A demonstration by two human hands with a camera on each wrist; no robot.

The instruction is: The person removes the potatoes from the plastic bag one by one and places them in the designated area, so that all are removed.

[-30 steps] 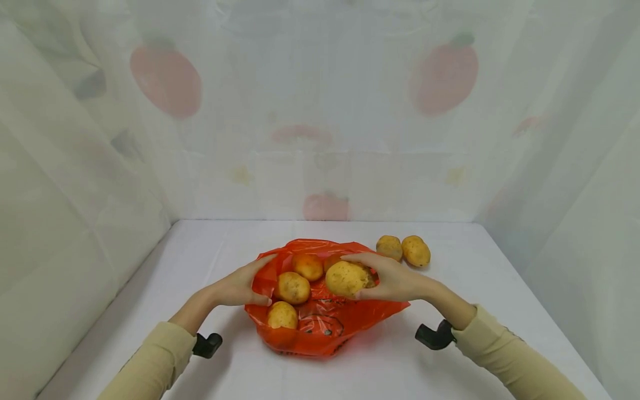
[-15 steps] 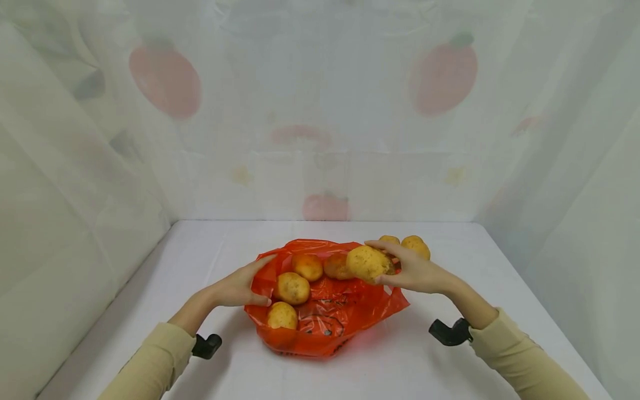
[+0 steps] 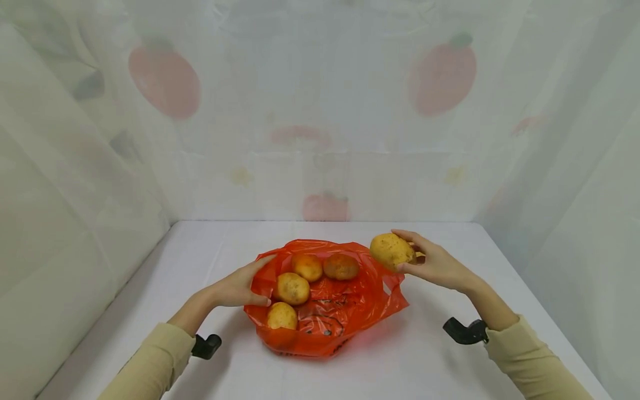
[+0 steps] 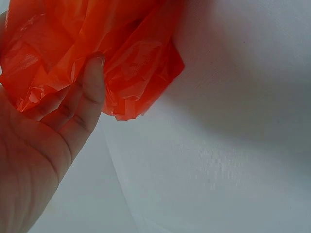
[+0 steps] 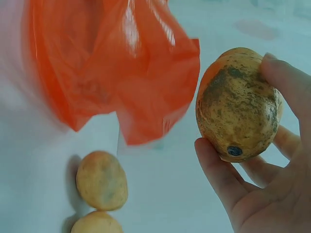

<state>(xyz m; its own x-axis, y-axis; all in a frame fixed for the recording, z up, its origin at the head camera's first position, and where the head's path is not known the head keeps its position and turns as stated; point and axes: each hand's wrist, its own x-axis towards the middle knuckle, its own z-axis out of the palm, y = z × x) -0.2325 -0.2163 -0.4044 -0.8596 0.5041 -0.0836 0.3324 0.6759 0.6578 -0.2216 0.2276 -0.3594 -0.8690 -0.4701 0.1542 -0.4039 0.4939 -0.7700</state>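
Observation:
A red plastic bag (image 3: 320, 344) lies with its mouth facing up, and several potatoes (image 3: 292, 288) rest inside it. My left hand (image 3: 239, 286) holds the bag's left side; in the left wrist view its fingers (image 4: 92, 90) curl against the crinkled plastic. My right hand (image 3: 435, 264) grips a large yellow potato (image 3: 391, 251) between thumb and fingers, raised beside the bag's right rim. The right wrist view shows dark marks and a black spot on this held potato (image 5: 238, 107).
Two loose potatoes (image 5: 102, 180) lie on the white table by the bag in the right wrist view; the head view hides them behind the held potato and right hand. Pale printed curtains (image 3: 320, 111) enclose the table's back and sides.
My right hand has carried the potato from over the bag's middle to the right and away, past its rim. A browner potato inside is now uncovered. The left hand stays put.

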